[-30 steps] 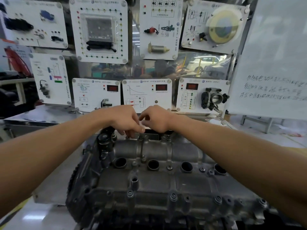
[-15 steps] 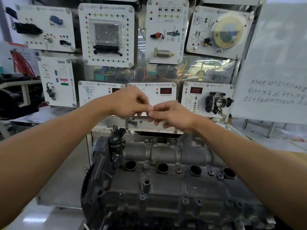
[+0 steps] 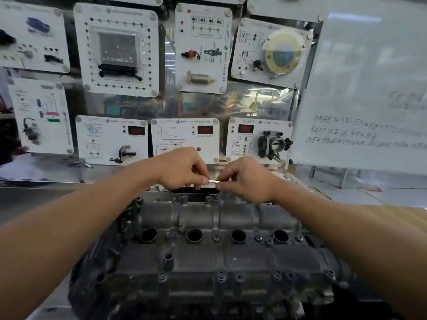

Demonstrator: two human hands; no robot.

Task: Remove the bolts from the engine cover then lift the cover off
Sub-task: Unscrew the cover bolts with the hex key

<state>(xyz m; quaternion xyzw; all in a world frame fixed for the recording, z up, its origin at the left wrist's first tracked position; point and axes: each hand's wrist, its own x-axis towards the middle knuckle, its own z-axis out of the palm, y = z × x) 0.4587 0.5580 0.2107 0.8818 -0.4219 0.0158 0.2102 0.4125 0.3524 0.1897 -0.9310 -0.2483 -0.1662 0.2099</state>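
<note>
A grey metal engine cover (image 3: 231,257) with several round plug holes fills the lower middle. Small bolts sit along its near edge, such as one (image 3: 220,276), and at its far edge (image 3: 209,199). Above the cover's far edge my left hand (image 3: 182,168) and my right hand (image 3: 247,179) meet. Between their fingertips they pinch a short silvery bolt (image 3: 213,181), held level, one end in each hand. Both forearms reach over the cover.
Behind the engine stands a wall of white training panels (image 3: 184,139) with sensors and a throttle body (image 3: 275,144). A whiteboard (image 3: 369,88) with handwriting leans at the right. A steel bench surface (image 3: 46,172) runs left of the engine.
Both hands rose from the cover's far edge, then came down a little. They now hold a small bolt between them, clear of the cover.
</note>
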